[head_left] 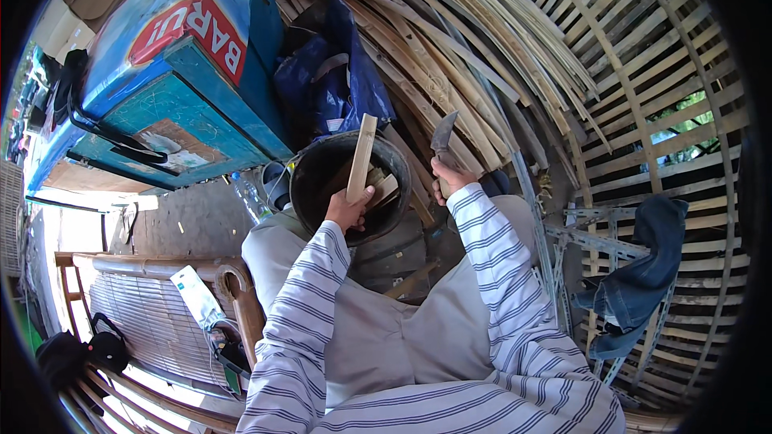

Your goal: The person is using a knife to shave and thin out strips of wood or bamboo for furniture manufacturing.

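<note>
In front of my knees stands a black bucket with several short wood pieces inside. My left hand is closed around the lower end of a flat wooden strip, which it holds upright over the bucket. To the right of the bucket, my right hand grips a knife by its handle, with the curved, dark blade pointing up and away from me. The knife and the strip are apart.
A blue plastic bag lies beyond the bucket, beside a large blue box. Long wooden strips are piled at the far right. A slatted bamboo wall and a metal frame with jeans stand right; a bamboo bench stands left.
</note>
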